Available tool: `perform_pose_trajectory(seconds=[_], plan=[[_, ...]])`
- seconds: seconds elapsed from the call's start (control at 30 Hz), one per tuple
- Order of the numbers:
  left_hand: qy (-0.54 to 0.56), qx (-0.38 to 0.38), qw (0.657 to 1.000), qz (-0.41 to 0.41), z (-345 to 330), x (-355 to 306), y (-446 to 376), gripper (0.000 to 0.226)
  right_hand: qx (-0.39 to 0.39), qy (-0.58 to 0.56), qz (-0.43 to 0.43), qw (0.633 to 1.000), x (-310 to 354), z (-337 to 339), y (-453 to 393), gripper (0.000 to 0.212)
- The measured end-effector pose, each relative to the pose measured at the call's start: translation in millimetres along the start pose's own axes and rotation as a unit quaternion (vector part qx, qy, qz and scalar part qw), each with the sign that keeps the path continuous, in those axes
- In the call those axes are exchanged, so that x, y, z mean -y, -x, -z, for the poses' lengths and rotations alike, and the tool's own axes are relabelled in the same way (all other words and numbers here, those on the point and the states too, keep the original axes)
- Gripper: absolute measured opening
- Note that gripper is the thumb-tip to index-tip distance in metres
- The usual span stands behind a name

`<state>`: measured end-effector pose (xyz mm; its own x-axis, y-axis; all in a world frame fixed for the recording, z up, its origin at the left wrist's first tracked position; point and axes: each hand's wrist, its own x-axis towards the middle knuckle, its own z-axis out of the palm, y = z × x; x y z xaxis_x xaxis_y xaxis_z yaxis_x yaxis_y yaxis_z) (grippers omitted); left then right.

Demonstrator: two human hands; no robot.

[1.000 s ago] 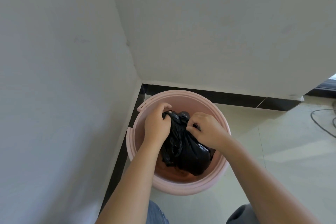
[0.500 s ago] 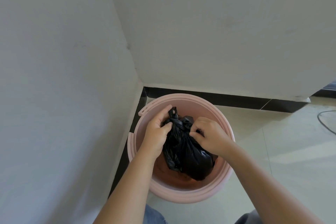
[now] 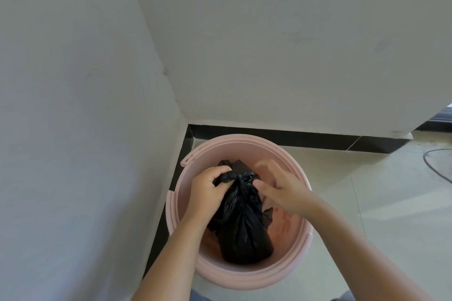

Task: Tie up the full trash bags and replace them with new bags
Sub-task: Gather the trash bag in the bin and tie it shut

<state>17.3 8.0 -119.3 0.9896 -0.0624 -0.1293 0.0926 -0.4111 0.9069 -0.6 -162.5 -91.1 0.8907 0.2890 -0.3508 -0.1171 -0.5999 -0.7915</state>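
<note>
Both forearms reach down into the pink bin (image 3: 291, 266), which stands on the floor in the wall corner, presumably to keep it out of the way. The black trash bag (image 3: 241, 222) sits inside it, neck gathered into a knot at its 12 o'clock end. The left hand (image 3: 208, 193) clenches that neck at the knot's 9 o'clock side, apparently steadying it. The right hand (image 3: 281, 190) is released and blurred, fingers spread at the knot's 3 o'clock side, thumb beside it. Contact cannot be confirmed.

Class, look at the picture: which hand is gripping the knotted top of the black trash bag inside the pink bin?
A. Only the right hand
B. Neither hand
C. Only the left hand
C: the left hand curls round the gathered neck of the black trash bag in the pink bin, while the right hand is spread open beside the knot.
</note>
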Motion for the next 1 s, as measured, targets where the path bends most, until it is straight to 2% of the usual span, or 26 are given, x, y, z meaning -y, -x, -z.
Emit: perform_pose_trajectory(seconds=[0.03,0.1,0.17,0.3,0.4,0.47,0.53,0.63,0.77,0.83,0.9,1.0], plan=[[-0.005,0.006,1.0,-0.017,-1,-1,0,0.02,0.008,0.005,0.008,1.0,-1,1,-1,0.032],[-0.018,0.018,0.999,-0.044,-2,-2,0,0.019,0.032,0.025,0.03,0.999,-5,1,-4,0.039],[-0.035,0.032,0.997,-0.062,-1,-2,-1,0.018,0.029,0.027,0.039,0.998,-8,2,-7,0.034],[-0.06,0.05,0.993,-0.093,-1,-4,1,0.018,0.028,0.029,0.051,0.998,-7,6,-10,0.011],[-0.062,0.067,0.991,-0.103,1,-7,2,0.017,0.05,0.034,0.058,0.996,-2,7,-9,0.019],[-0.079,0.086,0.988,-0.097,4,-8,2,0.019,0.045,0.098,0.078,0.991,0,7,-7,0.009],[-0.109,0.113,0.982,-0.101,9,-10,4,0.023,0.049,0.213,0.112,0.969,0,8,-6,0.021],[-0.135,0.14,0.975,-0.11,12,-14,8,0.03,0.048,0.333,0.144,0.931,2,15,-3,0.028],[-0.119,0.097,0.979,-0.132,17,-22,11,0.023,-0.055,0.436,0.272,0.856,4,29,0,0.012],[-0.091,0.074,0.981,-0.152,26,-27,14,0.019,-0.053,0.42,0.308,0.852,9,38,4,0.011],[-0.064,0.056,0.982,-0.169,41,-31,16,0.027,-0.073,0.426,0.324,0.841,11,48,8,0.014],[-0.064,0.028,0.984,-0.164,58,-25,19,0.014,-0.107,0.388,0.306,0.863,5,56,12,0.023]])
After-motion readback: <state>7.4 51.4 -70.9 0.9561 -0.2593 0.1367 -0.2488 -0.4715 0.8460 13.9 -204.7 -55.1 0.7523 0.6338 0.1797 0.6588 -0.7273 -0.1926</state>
